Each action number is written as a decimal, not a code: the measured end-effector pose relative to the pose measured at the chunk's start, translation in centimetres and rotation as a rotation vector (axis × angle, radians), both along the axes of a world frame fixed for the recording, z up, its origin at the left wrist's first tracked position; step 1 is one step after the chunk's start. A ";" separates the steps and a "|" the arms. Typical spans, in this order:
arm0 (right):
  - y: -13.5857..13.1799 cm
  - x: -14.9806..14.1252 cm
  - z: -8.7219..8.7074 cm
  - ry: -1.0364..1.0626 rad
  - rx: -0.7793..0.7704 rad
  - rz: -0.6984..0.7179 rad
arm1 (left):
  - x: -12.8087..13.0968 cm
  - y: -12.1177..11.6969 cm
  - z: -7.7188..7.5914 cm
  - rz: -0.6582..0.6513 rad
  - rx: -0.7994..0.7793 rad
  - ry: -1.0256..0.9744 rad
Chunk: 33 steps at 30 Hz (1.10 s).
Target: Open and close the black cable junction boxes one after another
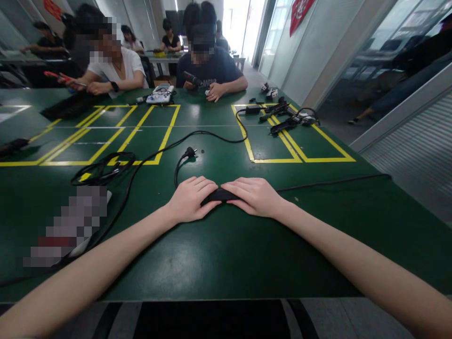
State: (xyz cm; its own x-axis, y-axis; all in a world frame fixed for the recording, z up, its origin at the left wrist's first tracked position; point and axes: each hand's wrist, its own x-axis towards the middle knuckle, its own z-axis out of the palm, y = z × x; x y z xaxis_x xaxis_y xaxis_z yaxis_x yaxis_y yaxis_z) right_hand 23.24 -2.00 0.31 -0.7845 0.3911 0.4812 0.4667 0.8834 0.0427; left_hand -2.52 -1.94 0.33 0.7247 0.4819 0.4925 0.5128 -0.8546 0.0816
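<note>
A black power adapter (222, 195) lies low over the green table, mostly covered by fingers. My left hand (195, 198) grips its left end, fingers on top and thumb on the near side. The other end is held the same way by my right hand (252, 197). From behind my left hand a short black cord curves up to a round plug (189, 152), its pins pointing right. Past my right wrist, a thin black cable (335, 182) runs toward the table's right edge.
A coiled black cable (102, 169) and a blurred-out white power strip (76, 223) lie at left. Yellow tape rectangles (275, 161) mark the green table (226, 263). Several black adapters and cables (282, 115) are piled at far right. Two people sit across, hands occupied.
</note>
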 end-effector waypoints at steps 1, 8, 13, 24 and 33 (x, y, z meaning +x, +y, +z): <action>0.0 0.0 -0.1 0.006 0.018 0.010 | 0.0 0.0 0.0 0.004 -0.007 -0.011; -0.4 -0.3 -0.5 0.027 0.134 0.060 | -0.2 0.1 0.2 -0.008 -0.183 -0.030; -0.5 -0.1 -0.3 0.073 0.188 0.109 | -0.4 0.0 0.3 -0.040 -0.275 -0.032; -0.3 -0.5 -0.5 0.121 0.063 0.018 | -0.2 0.2 -0.4 0.038 -0.060 0.007; -0.4 -0.8 -1.3 0.244 -0.029 -0.005 | -0.4 0.5 -0.6 0.084 -0.045 -0.034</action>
State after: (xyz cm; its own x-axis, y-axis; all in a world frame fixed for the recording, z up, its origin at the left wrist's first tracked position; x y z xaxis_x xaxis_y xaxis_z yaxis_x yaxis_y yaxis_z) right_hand 22.47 -2.39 -0.98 -0.6445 0.4112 0.6446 0.4641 0.8804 -0.0975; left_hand -2.95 -1.48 -0.26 0.6637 0.5629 0.4926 0.5790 -0.8036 0.1380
